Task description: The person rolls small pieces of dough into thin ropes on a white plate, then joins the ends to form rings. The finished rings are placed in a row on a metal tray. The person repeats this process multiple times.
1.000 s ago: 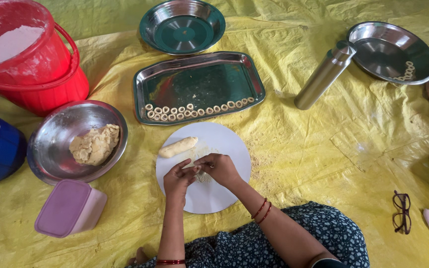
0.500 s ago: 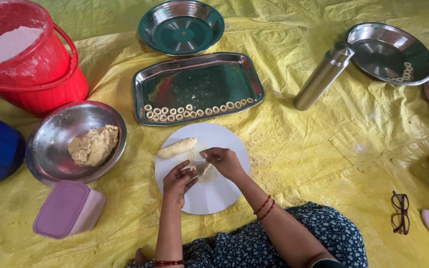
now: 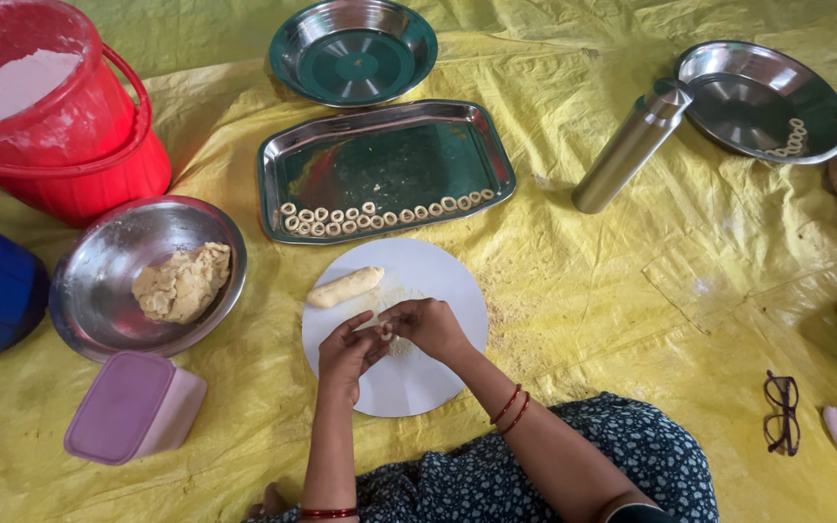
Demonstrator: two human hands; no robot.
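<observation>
Both hands' fingers [image 3: 380, 327] pinching dough piece [image 3: 376, 324] mid white board [image 3: 438, 281]; edges clear.

The ground cover [image 3: 632, 281] is a yellow plastic sheet, slightly glossy and full of creases. The rectangular tray [image 3: 385, 160] is polished metal and reflects like a mirror. At 12 o'clock from it, the round plate [image 3: 354, 48] is the same shiny metal, as are the bowl [image 3: 99, 291] at 9 o'clock and the dish [image 3: 758, 97] at 3 o'clock. The bottle [image 3: 632, 145] is brushed metal, more matt. The bucket [image 3: 60, 136] is red plastic, dusty with white powder. The white board [image 3: 428, 281] looks smooth and matt. The dough [image 3: 183, 283] looks rough and crumbly; the dough roll [image 3: 345, 287] is smoother. The lilac box [image 3: 133, 407] is matt plastic.
</observation>
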